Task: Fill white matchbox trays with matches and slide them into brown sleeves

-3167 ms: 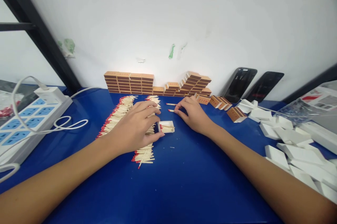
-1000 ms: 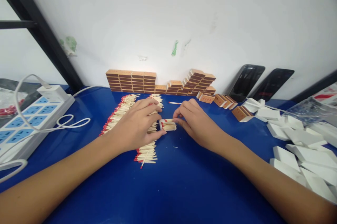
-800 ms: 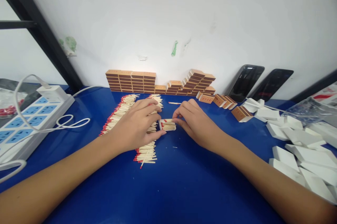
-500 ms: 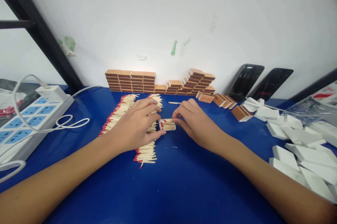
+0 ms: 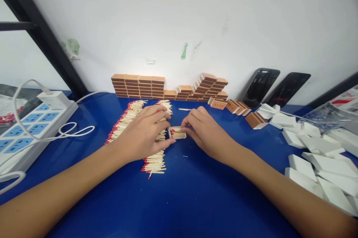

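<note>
A small white matchbox tray [image 5: 183,137] with red-tipped matches [image 5: 176,132] in it lies on the blue table. My left hand [image 5: 144,130] steadies the tray's left end between thumb and forefinger, its palm over a long pile of matches [image 5: 153,164]. At the tray's right end, my right hand [image 5: 205,130] has thumb and forefinger pinched at the plain ends of the matches inside. Its fingertips partly cover that end. A second row of matches [image 5: 123,122] runs along the left of my left hand. One loose match [image 5: 184,109] lies beyond the tray.
Stacked brown matchboxes [image 5: 138,87] line the wall, with more matchboxes [image 5: 256,120] toward the right. Two phones [image 5: 260,87] lean on the wall. Empty white trays [image 5: 304,178] lie heaped at right. A power strip [image 5: 36,126] with white cables stands at left.
My right fingertips have shifted slightly left, further over the tray's right end. My left hand and the tray stay nearly in place.
</note>
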Available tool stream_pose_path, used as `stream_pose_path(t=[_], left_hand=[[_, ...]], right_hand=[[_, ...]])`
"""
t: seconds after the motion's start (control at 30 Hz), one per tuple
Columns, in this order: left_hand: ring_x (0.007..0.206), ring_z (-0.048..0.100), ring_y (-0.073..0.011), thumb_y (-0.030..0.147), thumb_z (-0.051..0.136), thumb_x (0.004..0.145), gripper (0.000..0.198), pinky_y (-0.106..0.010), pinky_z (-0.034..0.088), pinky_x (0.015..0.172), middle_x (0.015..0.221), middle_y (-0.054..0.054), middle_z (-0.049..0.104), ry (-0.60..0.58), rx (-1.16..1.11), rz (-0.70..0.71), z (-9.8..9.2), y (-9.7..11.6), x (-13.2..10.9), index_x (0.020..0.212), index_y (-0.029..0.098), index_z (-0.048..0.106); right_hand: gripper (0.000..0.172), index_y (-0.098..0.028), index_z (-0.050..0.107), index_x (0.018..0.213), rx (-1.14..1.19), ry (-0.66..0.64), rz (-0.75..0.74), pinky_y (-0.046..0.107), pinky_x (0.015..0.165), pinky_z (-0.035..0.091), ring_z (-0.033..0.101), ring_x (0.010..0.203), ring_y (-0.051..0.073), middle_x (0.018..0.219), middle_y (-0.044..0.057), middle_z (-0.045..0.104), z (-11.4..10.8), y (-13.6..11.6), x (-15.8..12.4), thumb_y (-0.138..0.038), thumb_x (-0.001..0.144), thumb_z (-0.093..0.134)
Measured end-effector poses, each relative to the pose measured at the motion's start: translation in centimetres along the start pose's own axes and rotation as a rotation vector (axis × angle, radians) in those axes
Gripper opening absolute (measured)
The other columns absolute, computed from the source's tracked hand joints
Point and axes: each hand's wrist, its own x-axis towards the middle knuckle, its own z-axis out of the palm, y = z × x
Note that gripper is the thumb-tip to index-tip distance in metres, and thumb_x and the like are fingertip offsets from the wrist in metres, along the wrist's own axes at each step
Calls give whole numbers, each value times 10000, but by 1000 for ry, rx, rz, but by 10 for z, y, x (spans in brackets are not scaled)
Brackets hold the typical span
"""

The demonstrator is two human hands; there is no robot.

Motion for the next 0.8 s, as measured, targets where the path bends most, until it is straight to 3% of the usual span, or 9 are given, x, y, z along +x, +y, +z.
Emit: stream_pose_path(t=[0.23,0.4,0.57,0.8], left_hand=[[1282,589,-328,423,733,941,275,-521,499,1111,1182,-123,725,-2,-15,0,0,0,0,1017,158,726],[1299,589,-327,410,741,936,259,-520,497,1120,1191,-120,730,7,-33,-6,0,1,0,1026,168,725],[1280,598,-330,393,746,932,235,-530,503,1109,1172,-122,735,11,-44,-10,0,3,0,989,166,717],[1283,591,-325,413,725,949,255,-521,505,1107,1179,-120,729,24,-17,13,2,2,-1,986,162,706]], right_hand=[[107,-199,625,959,67,51,-22,401,827,454,505,925,246,977,91,655,4,-3,2,-210,1048,567],[125,-200,666,988,74,276,62,408,812,451,535,878,242,865,69,628,8,29,7,-243,1044,562],[222,-169,698,1187,24,192,143,489,984,457,542,1075,296,1087,129,667,23,66,10,-275,1020,596],[140,-200,726,1002,49,167,165,464,955,457,522,1041,284,1012,103,646,35,71,19,-286,1005,616]])
